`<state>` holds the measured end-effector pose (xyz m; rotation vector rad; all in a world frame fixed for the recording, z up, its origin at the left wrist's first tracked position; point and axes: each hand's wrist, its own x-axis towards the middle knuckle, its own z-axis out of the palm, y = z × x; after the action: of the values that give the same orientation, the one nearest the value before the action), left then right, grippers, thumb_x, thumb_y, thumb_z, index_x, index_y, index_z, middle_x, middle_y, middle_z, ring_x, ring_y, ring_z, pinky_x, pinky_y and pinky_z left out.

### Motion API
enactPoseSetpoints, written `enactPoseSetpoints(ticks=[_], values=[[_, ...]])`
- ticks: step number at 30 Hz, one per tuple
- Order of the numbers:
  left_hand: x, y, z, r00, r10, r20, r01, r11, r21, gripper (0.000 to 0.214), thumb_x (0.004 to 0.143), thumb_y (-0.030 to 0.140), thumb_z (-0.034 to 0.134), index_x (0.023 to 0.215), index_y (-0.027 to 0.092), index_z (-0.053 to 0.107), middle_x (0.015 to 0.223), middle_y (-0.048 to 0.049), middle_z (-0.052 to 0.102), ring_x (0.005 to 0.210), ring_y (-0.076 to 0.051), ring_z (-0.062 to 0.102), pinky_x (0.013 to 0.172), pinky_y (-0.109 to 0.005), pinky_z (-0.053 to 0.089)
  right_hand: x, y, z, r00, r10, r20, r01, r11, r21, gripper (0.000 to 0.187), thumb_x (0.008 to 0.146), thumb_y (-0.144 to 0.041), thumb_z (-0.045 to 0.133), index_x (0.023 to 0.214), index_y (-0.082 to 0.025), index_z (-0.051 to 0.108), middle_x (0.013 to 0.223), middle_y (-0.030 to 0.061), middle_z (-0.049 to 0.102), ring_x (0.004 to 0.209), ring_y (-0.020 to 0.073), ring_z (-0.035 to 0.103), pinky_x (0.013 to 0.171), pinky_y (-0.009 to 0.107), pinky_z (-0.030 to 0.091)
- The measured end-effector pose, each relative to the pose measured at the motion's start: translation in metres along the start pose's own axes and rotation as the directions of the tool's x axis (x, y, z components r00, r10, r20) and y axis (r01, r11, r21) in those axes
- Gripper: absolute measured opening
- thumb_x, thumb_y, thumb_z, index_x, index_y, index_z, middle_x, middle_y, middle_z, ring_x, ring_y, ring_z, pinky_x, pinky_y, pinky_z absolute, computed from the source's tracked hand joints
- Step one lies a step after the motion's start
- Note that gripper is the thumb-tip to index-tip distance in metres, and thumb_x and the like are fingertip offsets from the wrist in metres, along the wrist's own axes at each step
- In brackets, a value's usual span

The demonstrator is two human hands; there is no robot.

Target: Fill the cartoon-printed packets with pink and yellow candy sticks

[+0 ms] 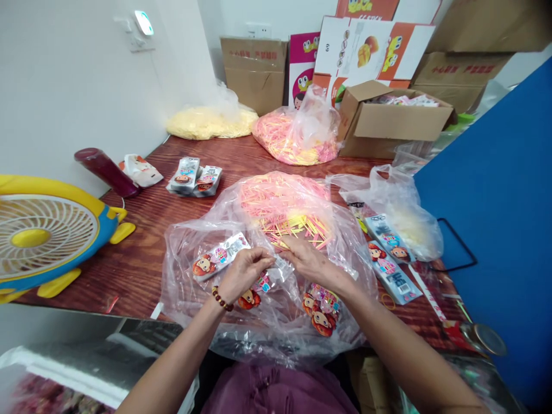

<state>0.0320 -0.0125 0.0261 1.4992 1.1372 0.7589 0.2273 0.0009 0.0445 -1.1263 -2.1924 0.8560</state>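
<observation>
My left hand [249,269], a beaded bracelet at its wrist, pinches the upper edge of a small printed packet [250,298] with a red-haired cartoon figure. Close beside it, my right hand [309,263] has its fingers drawn together at the near edge of a heap of thin pink and yellow sticks [284,198]. Whatever those fingers hold is hidden. The sticks lie in a large clear plastic bag [190,241] spread open over the table. On its film rest a stack of flat packets [219,256] to the left and filled-looking packets [322,310] below my right wrist.
More packets lie at right [392,264] and back left [194,177]. A yellow-blue fan [47,236] and a dark red bottle [107,172] stand left. Behind are bags of yellow sticks [207,123] and pink sticks [284,135], and an open carton [401,122]. A blue panel [495,201] borders the right.
</observation>
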Motion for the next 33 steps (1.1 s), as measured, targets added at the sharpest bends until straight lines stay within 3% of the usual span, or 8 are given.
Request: enactPoseSetpoints(ticks=[5, 8, 11, 13, 21, 24, 27, 33], values=[[-0.002, 0.006, 0.001, 1.0, 0.017, 0.012, -0.017, 1.0, 0.013, 0.035, 0.087, 0.041, 0.054, 0.063, 0.016, 0.061, 0.058, 0.0002, 0.056, 0.053, -0.011, 0.048, 0.052, -0.022, 0.037, -0.001, -0.001, -0.004, 0.995, 0.098, -0.019, -0.095, 0.99, 0.1, 0.012, 0.094, -0.025, 0.047, 0.082, -0.022, 0.049, 0.076, -0.0019, 0.056, 0.072, 0.0149, 0.051, 0.067, 0.026, 0.036], [-0.005, 0.008, 0.0, 0.997, 0.077, -0.028, -0.077, 0.997, 0.01, 0.032, 0.088, 0.04, 0.055, 0.068, 0.016, 0.063, 0.061, -0.0001, 0.057, 0.057, -0.012, 0.049, 0.055, -0.023, 0.038, 0.0, -0.003, -0.011, 0.973, 0.192, -0.128, -0.133, 0.922, 0.364, 0.018, 0.093, -0.033, 0.048, 0.079, -0.022, 0.049, 0.074, -0.002, 0.057, 0.069, 0.0144, 0.054, 0.066, 0.027, 0.042], [-0.008, 0.009, 0.001, 0.987, 0.149, -0.064, -0.147, 0.989, 0.024, 0.028, 0.089, 0.038, 0.056, 0.072, 0.016, 0.064, 0.065, -0.0008, 0.058, 0.061, -0.013, 0.051, 0.059, -0.023, 0.04, 0.001, -0.011, -0.016, 0.9, 0.29, -0.325, -0.026, 0.78, 0.625, 0.016, 0.094, -0.036, 0.046, 0.089, -0.023, 0.052, 0.074, -0.0013, 0.06, 0.069, 0.0145, 0.058, 0.071, 0.029, 0.048], [-0.009, 0.01, 0.003, 0.981, 0.179, -0.069, -0.178, 0.984, 0.028, 0.028, 0.089, 0.037, 0.055, 0.072, 0.017, 0.063, 0.066, -0.001, 0.059, 0.062, -0.013, 0.051, 0.06, -0.023, 0.04, 0.003, -0.019, -0.014, 0.852, 0.316, -0.416, 0.058, 0.734, 0.676, 0.016, 0.095, -0.037, 0.043, 0.094, -0.023, 0.052, 0.079, 0.0002, 0.062, 0.075, 0.0156, 0.062, 0.075, 0.031, 0.05], [-0.005, 0.014, 0.011, 0.979, 0.173, -0.11, -0.174, 0.985, -0.006, 0.029, 0.089, 0.039, 0.054, 0.07, 0.017, 0.062, 0.063, 0.0006, 0.053, 0.058, -0.012, 0.044, 0.055, -0.023, 0.037, 0.011, -0.034, 0.01, 0.816, 0.342, -0.466, 0.131, 0.675, 0.726, 0.025, 0.095, -0.042, 0.042, 0.093, -0.023, 0.058, 0.087, 0.0045, 0.069, 0.089, 0.0198, 0.067, 0.079, 0.033, 0.053], [-0.004, 0.014, 0.012, 0.977, 0.163, -0.138, -0.171, 0.984, -0.046, 0.028, 0.088, 0.039, 0.056, 0.073, 0.016, 0.063, 0.062, 0.0015, 0.052, 0.057, -0.011, 0.043, 0.054, -0.022, 0.035, 0.009, -0.035, 0.019, 0.811, 0.386, -0.439, 0.13, 0.614, 0.779, 0.026, 0.094, -0.041, 0.047, 0.088, -0.022, 0.063, 0.088, 0.005, 0.071, 0.094, 0.021, 0.067, 0.084, 0.034, 0.052], [-0.001, 0.014, 0.014, 0.977, 0.144, -0.155, -0.16, 0.982, -0.1, 0.027, 0.087, 0.039, 0.059, 0.076, 0.015, 0.064, 0.064, 0.0014, 0.055, 0.058, -0.01, 0.044, 0.055, -0.022, 0.035, 0.005, -0.037, 0.023, 0.812, 0.381, -0.442, 0.125, 0.627, 0.769, 0.024, 0.093, -0.037, 0.05, 0.087, -0.021, 0.067, 0.097, 0.005, 0.072, 0.104, 0.0209, 0.064, 0.094, 0.035, 0.049], [0.006, 0.014, 0.015, 0.985, 0.093, -0.143, -0.134, 0.942, -0.308, 0.024, 0.084, 0.038, 0.067, 0.082, 0.014, 0.068, 0.075, -0.0007, 0.063, 0.067, -0.011, 0.052, 0.063, -0.021, 0.041, 0.004, -0.03, 0.013, 0.907, 0.282, -0.312, 0.043, 0.675, 0.737, 0.026, 0.091, -0.034, 0.056, 0.113, -0.023, 0.065, 0.116, 0.0043, 0.07, 0.113, 0.0203, 0.061, 0.103, 0.037, 0.043]])
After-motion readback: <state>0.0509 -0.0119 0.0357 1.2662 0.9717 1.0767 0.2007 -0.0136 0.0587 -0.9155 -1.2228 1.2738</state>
